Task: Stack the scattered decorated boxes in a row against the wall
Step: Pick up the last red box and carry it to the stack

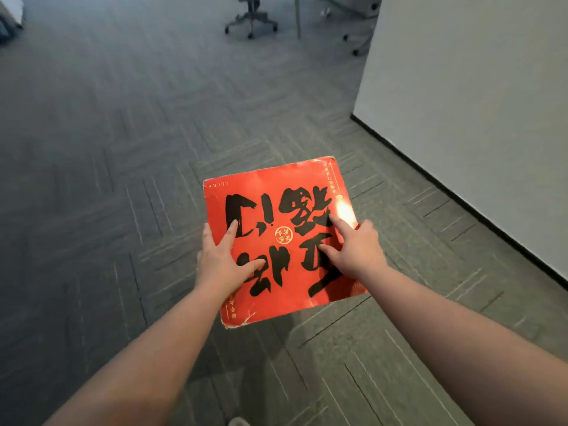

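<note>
Left hand (219,259) and right hand (353,247) clamp the red box (282,241) by opposite edges, keeping it level for carrying toward the wall (476,118).

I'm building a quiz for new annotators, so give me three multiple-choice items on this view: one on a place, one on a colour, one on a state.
1. Where is the wall relative to the box?
A. to its right
B. to its left
C. beneath it

2. What colour is the box's top?
A. blue with white print
B. red with black lettering
C. plain green

3. How is the box held?
A. by the left hand alone
B. by both hands, the right hand included
C. by no hand

Answers: 1 A, the white wall runs along the right side. 2 B, black brushed characters cover a red face. 3 B, each hand has a grip on one side, fingers on top.
</note>
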`<state>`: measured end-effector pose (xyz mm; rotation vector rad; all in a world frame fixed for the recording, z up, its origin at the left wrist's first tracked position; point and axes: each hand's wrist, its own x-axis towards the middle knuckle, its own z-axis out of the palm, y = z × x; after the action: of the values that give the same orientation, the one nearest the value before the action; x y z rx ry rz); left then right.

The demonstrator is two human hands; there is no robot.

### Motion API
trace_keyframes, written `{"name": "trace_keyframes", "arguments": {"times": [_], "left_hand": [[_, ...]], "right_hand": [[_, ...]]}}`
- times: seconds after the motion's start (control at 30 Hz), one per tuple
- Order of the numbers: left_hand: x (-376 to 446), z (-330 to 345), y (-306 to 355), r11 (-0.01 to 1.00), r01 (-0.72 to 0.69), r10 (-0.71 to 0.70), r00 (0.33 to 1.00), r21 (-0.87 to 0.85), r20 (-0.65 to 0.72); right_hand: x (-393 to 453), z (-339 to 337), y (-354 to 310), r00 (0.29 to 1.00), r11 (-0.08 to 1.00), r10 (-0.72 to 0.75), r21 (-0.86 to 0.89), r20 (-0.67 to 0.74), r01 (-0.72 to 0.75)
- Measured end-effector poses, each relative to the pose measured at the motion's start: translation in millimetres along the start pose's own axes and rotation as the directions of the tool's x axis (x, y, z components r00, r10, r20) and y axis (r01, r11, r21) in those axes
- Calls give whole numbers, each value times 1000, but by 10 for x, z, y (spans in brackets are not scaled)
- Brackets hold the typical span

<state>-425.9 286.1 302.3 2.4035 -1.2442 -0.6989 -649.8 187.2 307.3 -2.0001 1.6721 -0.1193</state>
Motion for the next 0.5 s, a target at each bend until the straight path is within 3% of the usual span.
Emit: {"name": "trace_keyframes", "arguments": {"times": [0.27,0.5], "left_hand": [[-826,-116,2542,928,-366,367,930,67,-1],[-1716,341,4258,804,-595,593,802,0,65]], "right_hand": [[-987,-2308,1397,956,988,117,124,-269,-86],[-2013,-3582,2666,844,961,275,146,-460,-234]]}}
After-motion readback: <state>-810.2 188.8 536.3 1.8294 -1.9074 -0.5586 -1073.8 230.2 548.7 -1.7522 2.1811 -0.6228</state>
